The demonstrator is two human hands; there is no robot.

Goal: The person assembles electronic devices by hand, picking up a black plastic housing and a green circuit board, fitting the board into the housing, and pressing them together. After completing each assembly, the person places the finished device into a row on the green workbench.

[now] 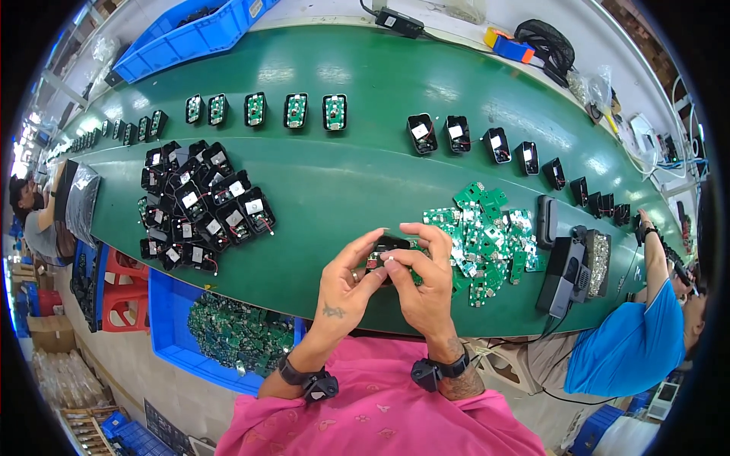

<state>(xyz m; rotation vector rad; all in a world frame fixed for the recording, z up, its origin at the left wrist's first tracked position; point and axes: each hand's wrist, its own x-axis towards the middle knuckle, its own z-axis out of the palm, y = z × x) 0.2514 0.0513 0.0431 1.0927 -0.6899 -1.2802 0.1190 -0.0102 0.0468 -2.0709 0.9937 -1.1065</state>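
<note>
Over the near edge of the table, my left hand (342, 285) grips a small black plastic housing (391, 244), its thumb and fingers wrapped round the left side. My right hand (424, 277) closes on the same housing from the right, thumb and forefinger pinched at its opening beside a tiny pale part too small to name. A bit of green circuit board shows between the right fingers. Most of the housing's inside is hidden by my fingers. Right of my hands lies a loose pile of green circuit boards (487, 247).
A heap of black housings (199, 199) sits on the green table (334, 182) at left. Rows of housings, several with boards (334, 112), line the back. A blue bin of boards (171, 327) stands below left. A grey-black device (559, 277) and a person in blue (631, 342) are at right.
</note>
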